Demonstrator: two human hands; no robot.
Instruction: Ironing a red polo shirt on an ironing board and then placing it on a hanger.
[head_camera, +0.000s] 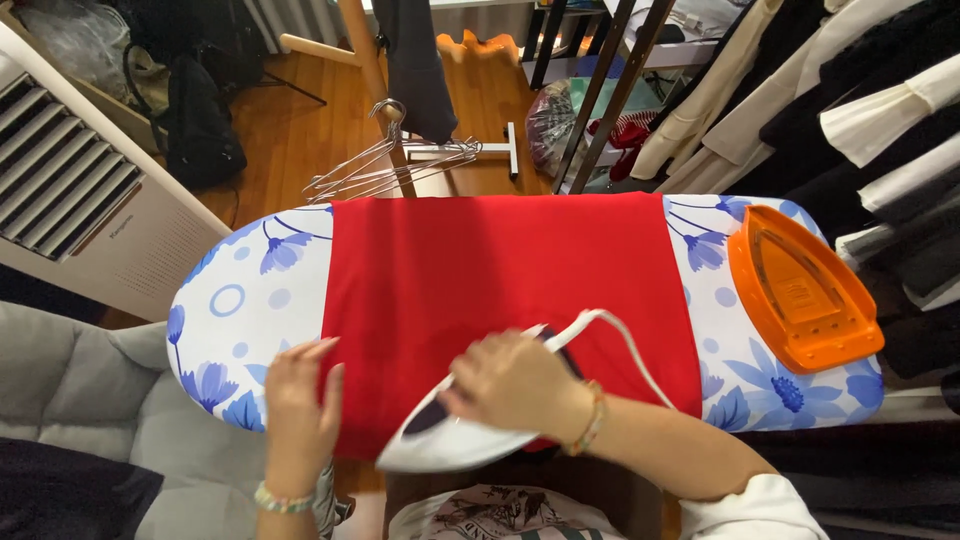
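Fingers of your right hand (515, 385) wrap the handle of the white iron (450, 440), near the red cloth's (500, 270) near edge. Your left hand (298, 405) lies flat and open on the cloth's left edge, on the ironing board (250, 300).

An orange iron rest (803, 287) lies on the board's end, well to the right of the hands. Beyond the hands, wire hangers (385, 165) hang on a wooden stand. A white air unit (75, 190) stands far left. Clothes (850, 110) hang at the far right. A grey cushion (90, 400) sits just left of the hands.
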